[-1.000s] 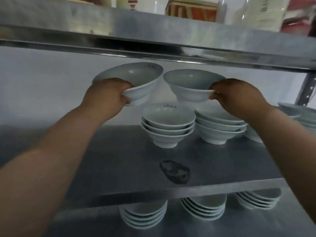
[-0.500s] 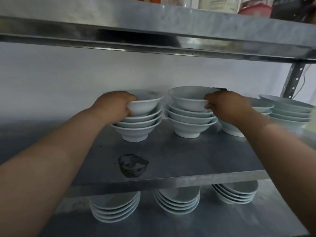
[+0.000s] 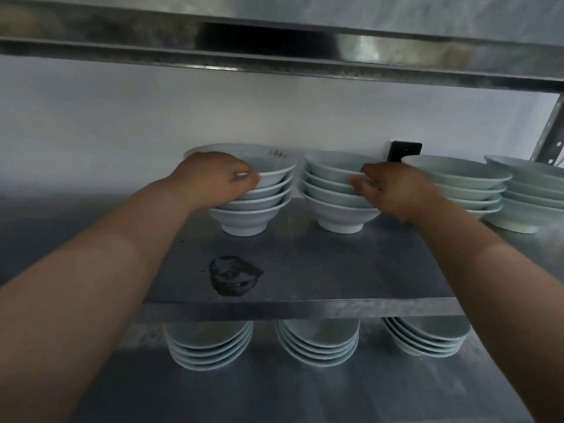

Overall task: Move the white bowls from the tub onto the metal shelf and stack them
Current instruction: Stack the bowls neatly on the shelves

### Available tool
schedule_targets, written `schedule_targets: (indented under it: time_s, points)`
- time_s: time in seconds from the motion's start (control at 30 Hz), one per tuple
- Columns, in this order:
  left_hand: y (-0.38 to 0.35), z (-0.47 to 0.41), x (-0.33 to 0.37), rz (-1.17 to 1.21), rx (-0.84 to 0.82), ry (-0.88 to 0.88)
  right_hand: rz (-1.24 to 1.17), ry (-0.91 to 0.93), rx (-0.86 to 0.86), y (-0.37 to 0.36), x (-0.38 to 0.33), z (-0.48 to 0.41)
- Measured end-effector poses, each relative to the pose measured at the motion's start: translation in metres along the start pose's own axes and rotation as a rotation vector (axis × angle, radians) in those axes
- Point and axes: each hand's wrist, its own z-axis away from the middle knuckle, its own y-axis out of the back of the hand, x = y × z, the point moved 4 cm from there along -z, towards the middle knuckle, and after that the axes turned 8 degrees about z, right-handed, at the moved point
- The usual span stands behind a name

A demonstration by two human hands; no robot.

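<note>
You are standing in what reads as a commercial kitchen or restaurant dish store. In front of you is a stainless steel shelf (image 3: 335, 270) with another tier overhead (image 3: 274, 41) and a perforated upright post (image 3: 551, 132) at the right. Identical white bowls (image 3: 332, 206) sit in 4 stacks on this tier, and 3 lower stacks (image 3: 317, 343) of the same ware fill the tier below (image 3: 366, 392), against a plain white wall (image 3: 152, 117).
</note>
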Motion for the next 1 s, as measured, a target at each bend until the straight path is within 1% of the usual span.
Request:
schedule_targets:
  time_s: [0.07,0.13,0.2,0.23,0.27,0.3,0.33,0.4,0.43,0.47,0.5,0.53,0.63,0.73,0.9,1.0]
  points:
    - [0.001,0.002,-0.002,0.055,0.081,-0.037,0.035,0.057,0.218,-0.001,-0.007,0.004]
    - [0.002,0.013,-0.011,0.261,0.290,-0.045,-0.004,0.122,0.422,0.000,-0.027,0.015]
    - [0.000,0.028,-0.028,0.475,0.515,0.000,-0.117,0.205,0.495,-0.001,-0.062,0.028]
    - [-0.004,0.034,-0.036,0.540,0.587,0.036,-0.191,0.220,0.482,-0.005,-0.080,0.033]
    - [-0.009,0.038,-0.044,0.596,0.624,0.087,-0.265,0.195,0.411,-0.011,-0.097,0.035]
    - [-0.016,0.040,-0.051,0.670,0.637,0.153,-0.347,0.133,0.301,-0.019,-0.110,0.035]
    - [-0.025,0.040,-0.062,0.767,0.617,0.244,-0.437,0.043,0.173,-0.026,-0.121,0.033]
    - [-0.043,0.042,-0.075,0.998,0.512,0.421,-0.652,-0.148,-0.043,-0.039,-0.136,0.026]
    - [-0.051,0.042,-0.078,1.128,0.450,0.476,-0.766,-0.225,-0.124,-0.044,-0.142,0.022]
    - [-0.059,0.043,-0.079,1.248,0.382,0.507,-0.864,-0.273,-0.181,-0.045,-0.147,0.018]
    - [-0.065,0.042,-0.076,1.342,0.312,0.493,-0.938,-0.292,-0.198,-0.047,-0.151,0.014]
    - [-0.068,0.042,-0.074,1.383,0.259,0.454,-0.985,-0.304,-0.183,-0.048,-0.152,0.011]
    - [-0.066,0.044,-0.070,1.305,0.223,0.369,-1.091,-0.336,-0.131,-0.056,-0.152,0.008]
    - [-0.059,0.055,-0.082,1.170,0.252,0.339,-1.156,-0.274,-0.122,-0.055,-0.165,0.015]
    - [-0.047,0.077,-0.121,1.070,0.294,0.346,-1.117,-0.228,-0.138,-0.047,-0.202,0.020]
    - [-0.042,0.092,-0.135,1.072,0.304,0.366,-1.109,-0.223,-0.157,-0.046,-0.222,0.019]
